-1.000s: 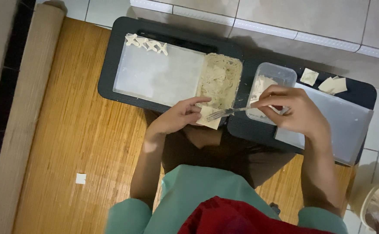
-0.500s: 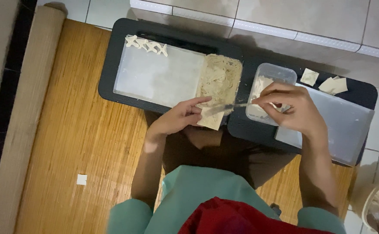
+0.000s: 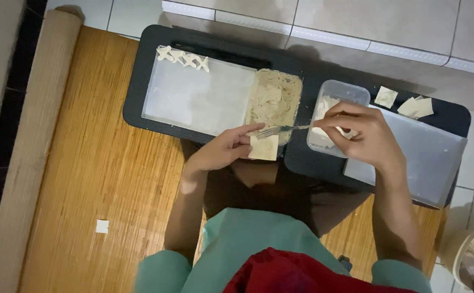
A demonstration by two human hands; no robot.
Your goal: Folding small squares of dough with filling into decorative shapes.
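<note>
Around our hands sits a low dark worktop [image 3: 150, 70] on a bamboo floor mat [image 3: 96, 179], whose rolled edge [image 3: 31, 135] lies at our left. On it we count one pale flat tray [image 3: 193, 100] with a row of four or so folded dough pieces [image 3: 183, 57] along its far edge, one tub of pale filling [image 3: 275, 100], one clear plastic container [image 3: 334, 108] of wrappers, and one clear lid [image 3: 432, 157] beside three loose wrapper squares [image 3: 405, 103]. Our left hand [image 3: 223, 152] has its fingers pinching one square wrapper [image 3: 264, 147] at the worktop's near edge, just before the tub. Our right hand [image 3: 364, 138] is closed around a fork [image 3: 280, 129], its tines over that wrapper. A small white square [image 3: 102, 226] lies on the mat.
</note>
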